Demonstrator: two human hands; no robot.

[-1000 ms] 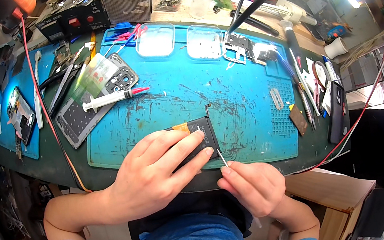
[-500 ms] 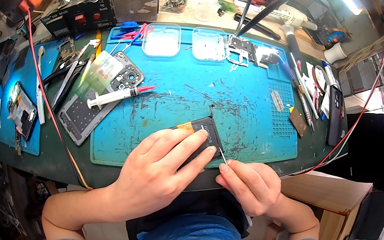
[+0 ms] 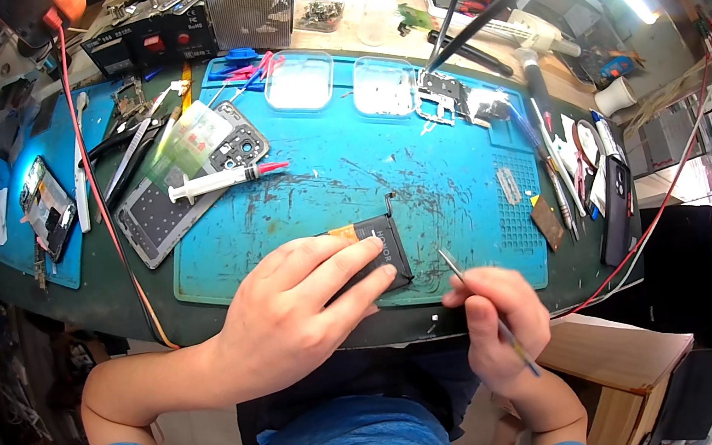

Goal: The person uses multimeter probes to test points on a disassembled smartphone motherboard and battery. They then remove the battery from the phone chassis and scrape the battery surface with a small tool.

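Under the fingertips of my left hand (image 3: 299, 301) lies a black phone battery (image 3: 391, 249), near the front edge of the blue mat (image 3: 340, 183). Orange tape shows on its upper part, and a short black connector strip sticks out at its top right corner; my hand covers the rest. To the right of the battery and apart from it, my right hand (image 3: 506, 320) is closed round a slim metal tool (image 3: 453, 263). Its narrow tip points up and left, and its shaft shows again below the fist. The tool's exact kind is unclear.
Left of the mat's middle, a syringe (image 3: 210, 182) lies across a grey phone housing (image 3: 155, 219). Two clear plastic boxes (image 3: 298, 82) and metal phone parts (image 3: 449, 101) sit at the back. Pens and tools (image 3: 559, 162) lie at right; a red cable (image 3: 87, 172) crosses at left.
My right hand has drawn the slim tool away from the battery's right edge, moving right and turning. My left hand stays on the battery. The whole view has shifted slightly.
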